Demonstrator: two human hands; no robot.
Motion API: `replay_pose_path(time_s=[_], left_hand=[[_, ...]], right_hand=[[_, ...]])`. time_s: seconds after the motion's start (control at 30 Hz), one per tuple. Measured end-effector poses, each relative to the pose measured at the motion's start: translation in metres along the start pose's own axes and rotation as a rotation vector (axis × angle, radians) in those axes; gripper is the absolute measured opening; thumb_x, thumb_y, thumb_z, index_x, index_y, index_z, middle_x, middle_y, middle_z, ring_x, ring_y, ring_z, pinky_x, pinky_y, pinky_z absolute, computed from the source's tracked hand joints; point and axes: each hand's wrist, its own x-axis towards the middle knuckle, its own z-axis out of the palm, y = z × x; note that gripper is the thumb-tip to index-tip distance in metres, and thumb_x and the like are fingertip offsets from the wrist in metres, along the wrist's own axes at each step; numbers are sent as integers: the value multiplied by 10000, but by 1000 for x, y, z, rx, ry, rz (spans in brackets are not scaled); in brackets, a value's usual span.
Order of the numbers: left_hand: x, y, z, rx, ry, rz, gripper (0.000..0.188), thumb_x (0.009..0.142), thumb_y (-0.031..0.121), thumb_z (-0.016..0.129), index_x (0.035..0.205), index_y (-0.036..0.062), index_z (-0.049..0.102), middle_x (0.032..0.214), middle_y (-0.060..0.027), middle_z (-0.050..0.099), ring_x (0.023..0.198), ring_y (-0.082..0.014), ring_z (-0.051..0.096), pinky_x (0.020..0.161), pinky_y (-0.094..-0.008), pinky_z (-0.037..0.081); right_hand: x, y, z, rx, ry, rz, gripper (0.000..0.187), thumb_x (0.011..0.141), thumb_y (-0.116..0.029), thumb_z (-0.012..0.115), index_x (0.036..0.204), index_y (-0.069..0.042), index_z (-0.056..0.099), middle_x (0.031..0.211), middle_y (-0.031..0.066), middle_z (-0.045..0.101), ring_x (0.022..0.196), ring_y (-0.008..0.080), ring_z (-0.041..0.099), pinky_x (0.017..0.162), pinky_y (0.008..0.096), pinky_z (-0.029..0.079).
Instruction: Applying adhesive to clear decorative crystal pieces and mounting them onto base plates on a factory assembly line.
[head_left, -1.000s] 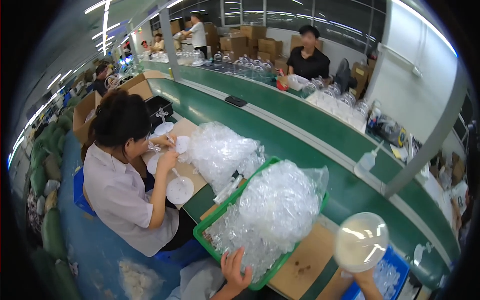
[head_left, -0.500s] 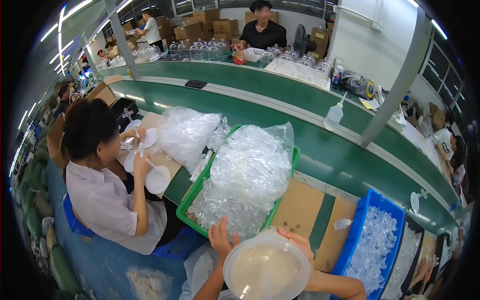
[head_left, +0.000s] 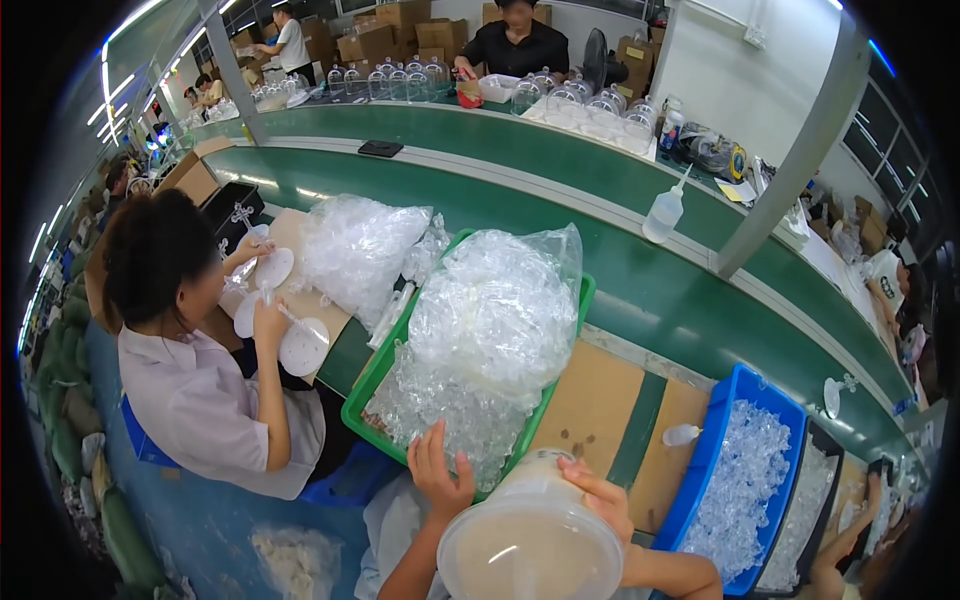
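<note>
My right hand [head_left: 603, 500] grips the side of a round, clear plastic tub [head_left: 530, 545] with a pale interior, its fingers curled over the far side. The tub tilts so its wide round face points toward me. Beside it, my left hand [head_left: 440, 474] is open, fingers spread and apart from the tub, over the near edge of a green crate [head_left: 352, 413]. Small clear plastic pieces [head_left: 440, 405] lie loose in that crate, below a large transparent bag [head_left: 495, 310] stuffed with clear plastic parts.
A blue bin [head_left: 722, 425] of clear pieces stands right, beside a small white bottle [head_left: 682, 435] on cardboard [head_left: 590, 405]. At left, a seated co-worker [head_left: 215, 390] handles white discs [head_left: 303, 347]. A squeeze bottle [head_left: 664, 212] stands on the green bench [head_left: 480, 190].
The tub has moved slightly down and tilted further, showing more of its side. My left hand stays spread beside it. The whole view has shifted a little.
</note>
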Motion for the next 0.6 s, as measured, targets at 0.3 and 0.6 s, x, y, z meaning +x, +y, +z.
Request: replay_pose_path(time_s=[0.3,0.6], left_hand=[[1,4,0,-8,0,-1,484,795,189,515,1221,-37,483,1131,-187,549,1033,-326,521,974,-463,320],[-1,1,-3,8,12,6,478,784,175,512,1209,-45,496,1108,-186,560,1014,-324,531,965,-454,328]], right_hand=[[-28,18,-3,95,14,145,571,774,-75,677,1256,-97,373,1263,237,425,1179,435,445,1019,599,260],[-19,9,2,84,31,107,508,817,-63,623,1262,-102,381,1253,245,439,1154,448,465,1011,610,263]])
